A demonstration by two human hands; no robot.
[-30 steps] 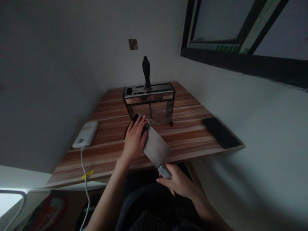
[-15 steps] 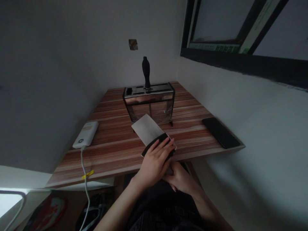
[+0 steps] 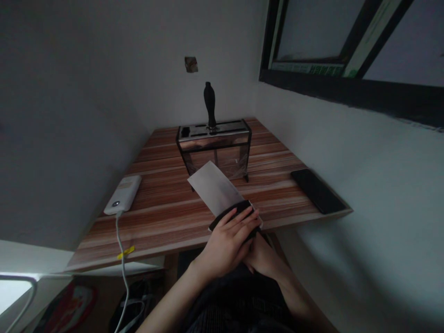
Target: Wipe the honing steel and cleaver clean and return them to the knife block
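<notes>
A broad cleaver blade (image 3: 215,187) lies flat over the front part of the wooden table (image 3: 163,208), pointing away from me. My right hand (image 3: 265,259) grips its handle below the table edge, mostly hidden. My left hand (image 3: 229,240) presses a dark cloth or pad (image 3: 231,213) onto the near end of the blade. Behind the blade stands a metal knife block (image 3: 215,148) with one black-handled knife (image 3: 209,104) upright in it.
A white power bank (image 3: 123,194) with a white cable (image 3: 121,259) lies on the table's left. A black phone (image 3: 317,190) lies near the right edge. Walls close in on the left, back and right; a dark window frame (image 3: 347,88) is at the upper right.
My left hand slid the dark pad along the blade from its far tip toward the handle end. The blade now shows bare at the far end.
</notes>
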